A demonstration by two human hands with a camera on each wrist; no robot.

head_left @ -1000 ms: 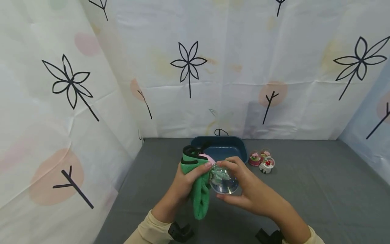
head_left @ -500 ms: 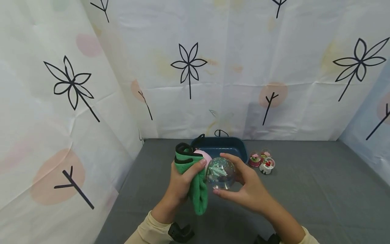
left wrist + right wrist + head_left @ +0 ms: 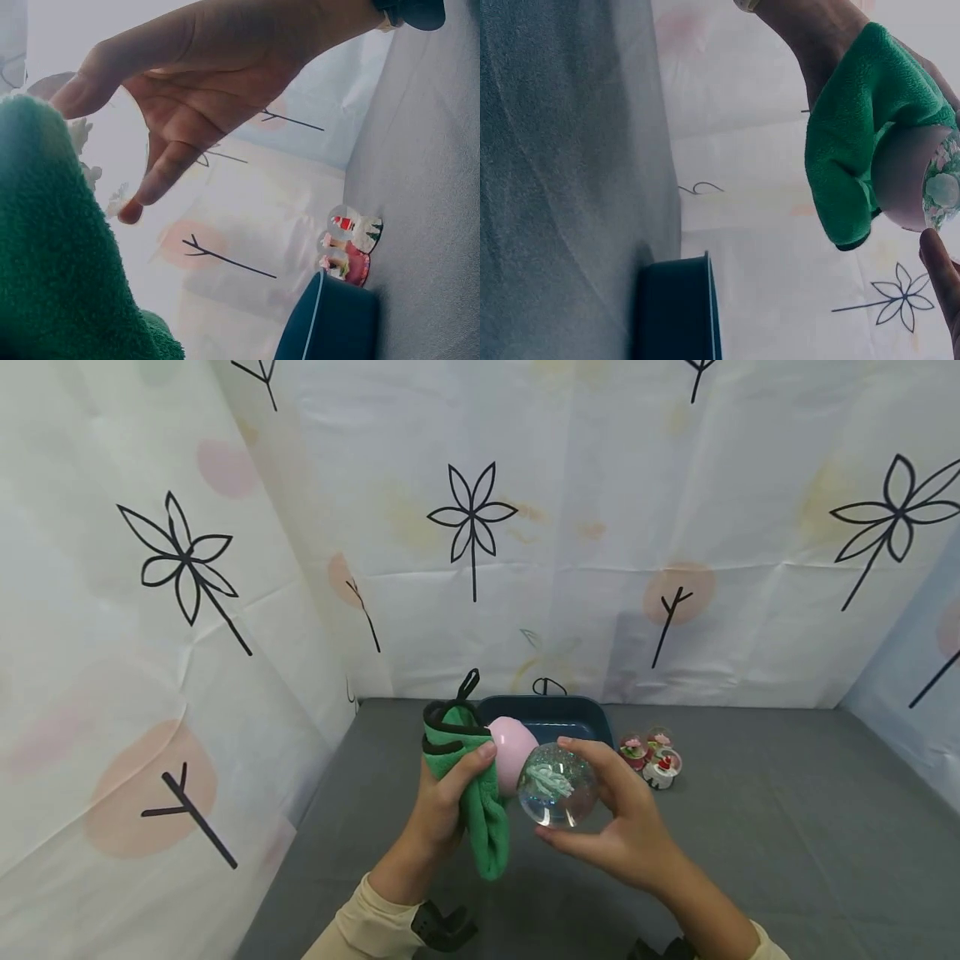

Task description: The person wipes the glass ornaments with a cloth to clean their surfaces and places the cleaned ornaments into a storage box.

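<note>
A snow globe (image 3: 555, 797) is held tilted on its side between both hands, its clear ball to the right and its pink base (image 3: 512, 750) to the left. My right hand (image 3: 626, 814) grips the ball, thumb below and fingers above. In my left hand (image 3: 437, 814) is a green cloth (image 3: 486, 831) with black edging, bunched beside the pink base, one end hanging down. The right wrist view shows the cloth (image 3: 840, 169) against the base (image 3: 904, 180). Most left fingers are hidden behind the cloth.
A dark blue tray (image 3: 600, 714) stands at the back of the grey table (image 3: 750, 810). To its right sit several small snow globes (image 3: 660, 770) close together. Printed fabric (image 3: 585, 635) hangs behind and at the sides.
The cloth has shifted a little left and up, so more of the pink base shows. The snow globe has turned slightly in the right hand and its ball shows more fully.
</note>
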